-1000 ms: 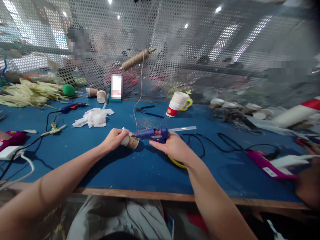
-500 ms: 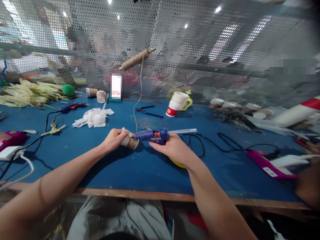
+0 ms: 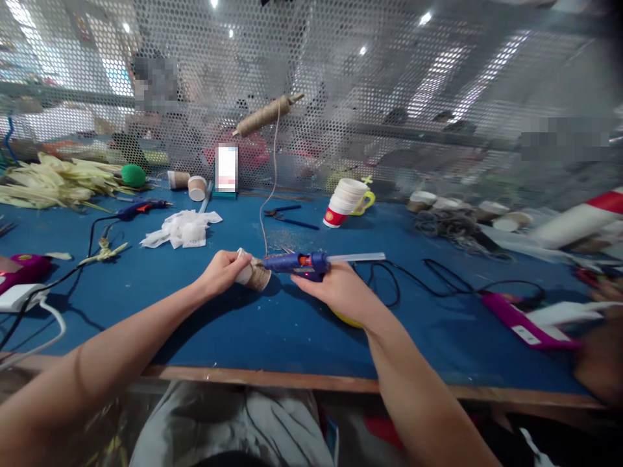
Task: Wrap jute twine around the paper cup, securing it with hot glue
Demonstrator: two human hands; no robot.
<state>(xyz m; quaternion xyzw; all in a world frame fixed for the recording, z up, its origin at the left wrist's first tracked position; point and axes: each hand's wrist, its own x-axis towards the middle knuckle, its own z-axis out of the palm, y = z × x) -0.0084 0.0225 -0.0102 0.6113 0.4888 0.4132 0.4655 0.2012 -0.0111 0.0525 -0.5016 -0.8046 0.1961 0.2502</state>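
My left hand [image 3: 221, 271] is closed round a small paper cup [image 3: 255, 275] partly wrapped in brown twine, held on its side just above the blue table [image 3: 272, 324]. My right hand [image 3: 335, 288] grips a blue hot glue gun [image 3: 298, 263] with a clear glue stick [image 3: 357, 257] sticking out of its back. The gun's nozzle touches the cup's wrapped end. A strand of twine [image 3: 270, 188] runs up from the cup to a twine spool [image 3: 267, 115] hung on the mesh screen.
A stack of paper cups [image 3: 344, 202], pliers [image 3: 287, 215], white tissue [image 3: 182, 228], a second glue gun [image 3: 141, 207] and dried leaves [image 3: 53, 181] lie beyond. Black cable [image 3: 428, 275] and a magenta tool [image 3: 523, 321] lie right. Another person's arm [image 3: 601, 363] is at the right edge.
The glue gun has tilted a little and shifted slightly right along the cup. Both hands otherwise stay in place.
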